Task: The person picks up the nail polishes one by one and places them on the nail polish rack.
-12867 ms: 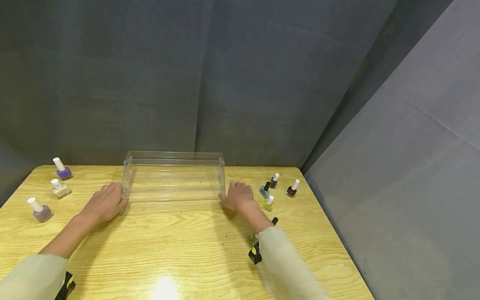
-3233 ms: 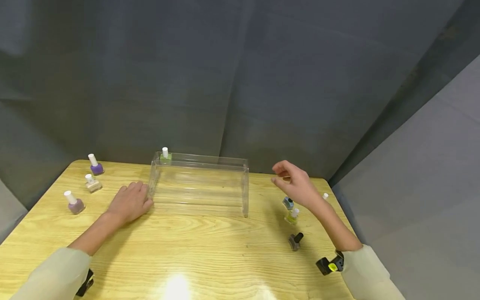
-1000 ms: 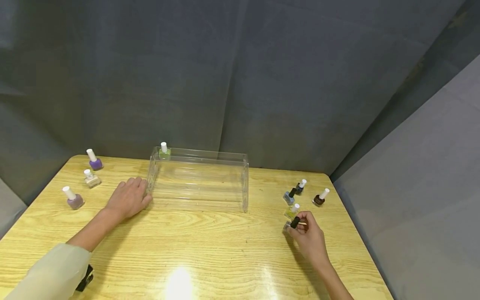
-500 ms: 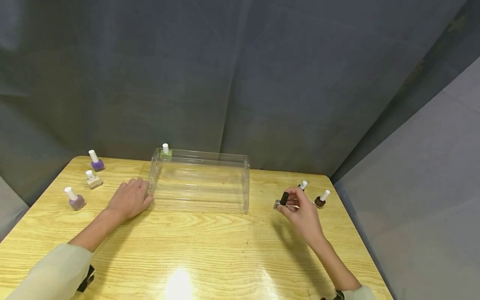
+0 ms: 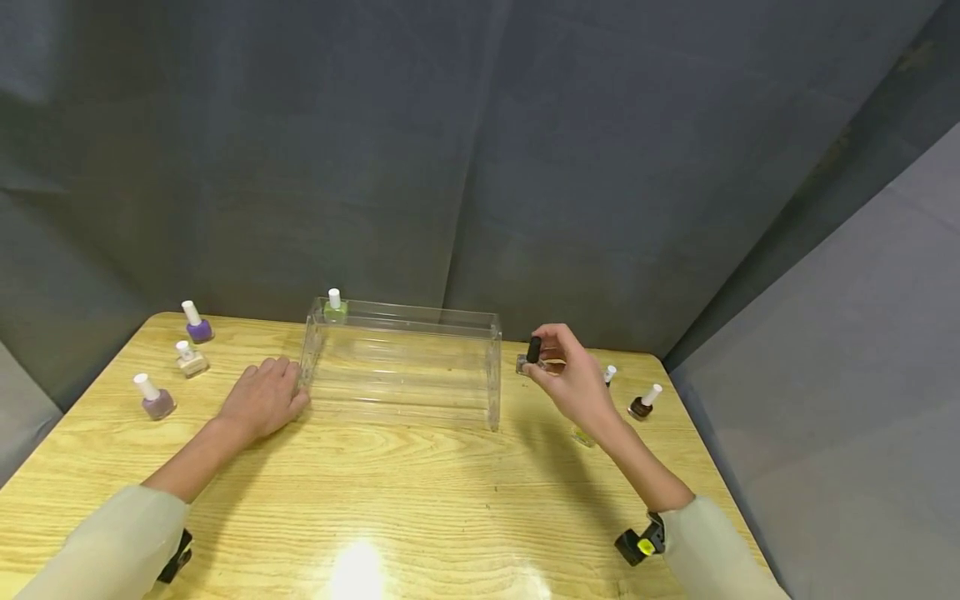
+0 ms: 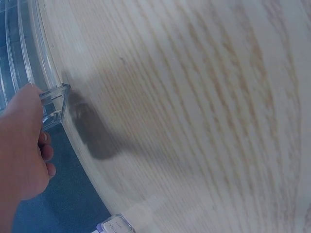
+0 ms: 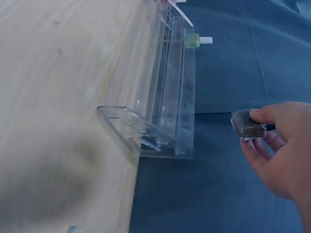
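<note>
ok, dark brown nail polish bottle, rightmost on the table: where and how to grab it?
Probably best pinched by the white cap, from above or the right. The dark brown nail polish bottle looks upright, its slim cap on top and uncovered; another white-capped bottle is left and farther back. The right hand holds a black-capped bottle, so it would need freeing first.

Readable lettering: none. Lettering present, unreadable: one entry. Small bottle (image 6: pixel 127 222), bottom edge of the left wrist view, left of centre; bears a pale label (image 6: pixel 115 225) with slanted print, too small and blurred to make out.
</note>
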The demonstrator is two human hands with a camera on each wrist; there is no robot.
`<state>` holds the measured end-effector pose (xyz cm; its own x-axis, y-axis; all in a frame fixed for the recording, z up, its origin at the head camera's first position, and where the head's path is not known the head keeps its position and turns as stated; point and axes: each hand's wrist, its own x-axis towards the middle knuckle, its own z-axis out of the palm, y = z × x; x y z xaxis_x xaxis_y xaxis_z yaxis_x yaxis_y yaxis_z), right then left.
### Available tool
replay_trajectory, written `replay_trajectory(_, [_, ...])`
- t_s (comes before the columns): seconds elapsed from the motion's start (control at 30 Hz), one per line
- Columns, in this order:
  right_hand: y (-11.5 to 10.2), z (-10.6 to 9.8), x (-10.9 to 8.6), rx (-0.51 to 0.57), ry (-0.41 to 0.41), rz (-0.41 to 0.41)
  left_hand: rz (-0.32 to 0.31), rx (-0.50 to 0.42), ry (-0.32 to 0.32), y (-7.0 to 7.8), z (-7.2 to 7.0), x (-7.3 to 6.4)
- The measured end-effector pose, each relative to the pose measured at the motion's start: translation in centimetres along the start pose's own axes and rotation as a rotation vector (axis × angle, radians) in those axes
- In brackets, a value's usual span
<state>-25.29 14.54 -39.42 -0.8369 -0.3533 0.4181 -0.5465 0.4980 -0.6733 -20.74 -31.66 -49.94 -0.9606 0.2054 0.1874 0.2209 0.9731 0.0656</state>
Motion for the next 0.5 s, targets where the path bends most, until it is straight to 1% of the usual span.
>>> replay_trajectory(0.27, [-1.5,2.1,3.1,0.005,-0.035,-0.073,-0.001,0.000,-0.004,0.0,0.0,-0.1])
replay_trajectory(0.5, [-2.2,4.2,5.1,0.045,-0.062,-0.090,-0.005,0.001,-0.003,0.0,0.0,0.0])
